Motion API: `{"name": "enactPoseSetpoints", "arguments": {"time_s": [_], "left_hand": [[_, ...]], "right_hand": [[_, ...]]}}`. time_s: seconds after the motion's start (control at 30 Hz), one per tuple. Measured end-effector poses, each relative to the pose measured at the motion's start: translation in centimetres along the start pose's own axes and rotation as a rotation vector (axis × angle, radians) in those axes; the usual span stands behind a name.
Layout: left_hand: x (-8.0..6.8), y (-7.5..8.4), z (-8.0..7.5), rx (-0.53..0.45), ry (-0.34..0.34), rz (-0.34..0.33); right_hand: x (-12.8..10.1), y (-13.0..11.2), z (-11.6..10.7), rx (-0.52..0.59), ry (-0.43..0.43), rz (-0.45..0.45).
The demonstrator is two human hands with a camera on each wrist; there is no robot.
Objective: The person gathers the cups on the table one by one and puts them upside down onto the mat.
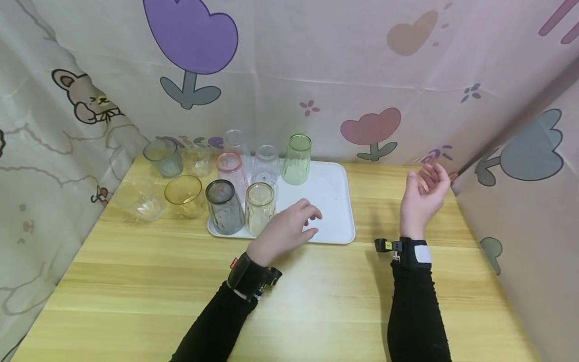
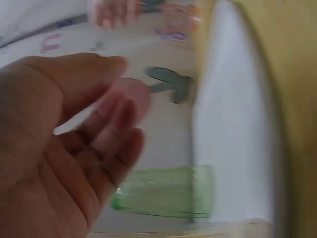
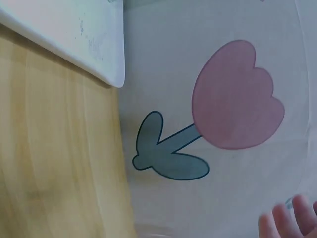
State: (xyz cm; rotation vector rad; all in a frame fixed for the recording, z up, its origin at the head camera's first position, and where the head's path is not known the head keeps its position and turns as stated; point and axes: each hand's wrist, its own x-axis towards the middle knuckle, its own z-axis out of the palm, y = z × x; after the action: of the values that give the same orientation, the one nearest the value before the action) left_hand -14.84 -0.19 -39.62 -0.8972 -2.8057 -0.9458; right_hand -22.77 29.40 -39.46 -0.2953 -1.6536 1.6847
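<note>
My left hand (image 1: 287,229) hovers over the front middle of a white tray (image 1: 332,201), fingers loosely bent and nothing held. A clear pale yellow glass (image 1: 260,208) stands just left of it. A green ribbed glass (image 1: 296,161) stands at the tray's back. Grey (image 1: 224,208), pink (image 1: 231,171) and colourless glasses (image 1: 266,163) share its left half. My right hand (image 1: 422,198) is raised at the table's right side, fingers slightly curled around nothing. Behind it, mostly hidden in the head view, an orange-tinted glass (image 2: 179,22) stands at the back right.
Left of the tray stand an amber cup (image 1: 184,196), a blue-grey cup (image 1: 164,158) and clear cups, one of them a wide clear cup (image 1: 147,203). A patterned curtain (image 1: 280,90) hangs along the back and sides of the wooden table (image 1: 316,301).
</note>
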Motion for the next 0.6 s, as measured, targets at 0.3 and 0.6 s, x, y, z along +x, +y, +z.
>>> {"name": "enactPoseSetpoints", "arguments": {"time_s": [0.3,0.6], "left_hand": [[-0.1,-1.4,2.3,0.095,-0.143,-0.116],[0.0,-1.6,3.4,0.114,-0.202,-0.121]], "right_hand": [[1.2,0.8,-1.5,0.064,0.093,0.197],[2.7,1.6,-3.5,0.118,0.129,0.351]]}}
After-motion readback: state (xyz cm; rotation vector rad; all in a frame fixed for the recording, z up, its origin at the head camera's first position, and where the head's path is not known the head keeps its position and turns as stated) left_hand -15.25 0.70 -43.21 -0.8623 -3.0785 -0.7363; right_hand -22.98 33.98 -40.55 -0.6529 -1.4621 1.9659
